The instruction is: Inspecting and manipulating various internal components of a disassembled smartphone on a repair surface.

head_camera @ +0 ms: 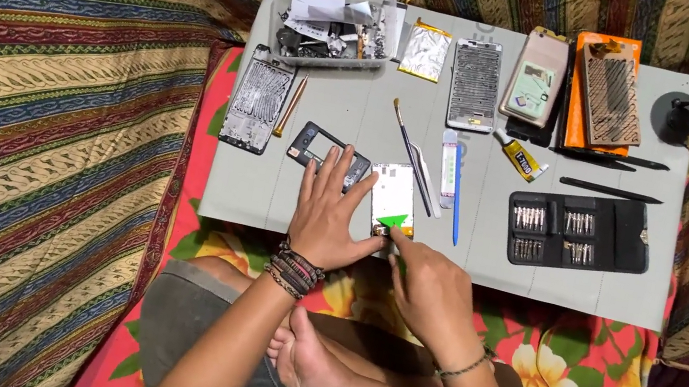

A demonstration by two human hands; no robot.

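Note:
An opened phone body (392, 196) with a white battery lies near the front edge of the grey mat (357, 120). My left hand (331, 215) rests flat beside it, fingers spread, thumb against its lower left side. My right hand (427, 288) pinches a green triangular pick (393, 222) at the phone's bottom edge. A black phone frame (326, 151) lies under my left fingertips.
On the mat: a clear tub of parts (331, 26), a silver battery (426, 50), phone backs (475, 84), a dismantled phone (257, 100), a glue tube (519, 155), a brush (412, 156), a blue tool (456, 194), a bit case (577, 231), an orange box (605, 93). A lamp base (681, 118) stands at the right.

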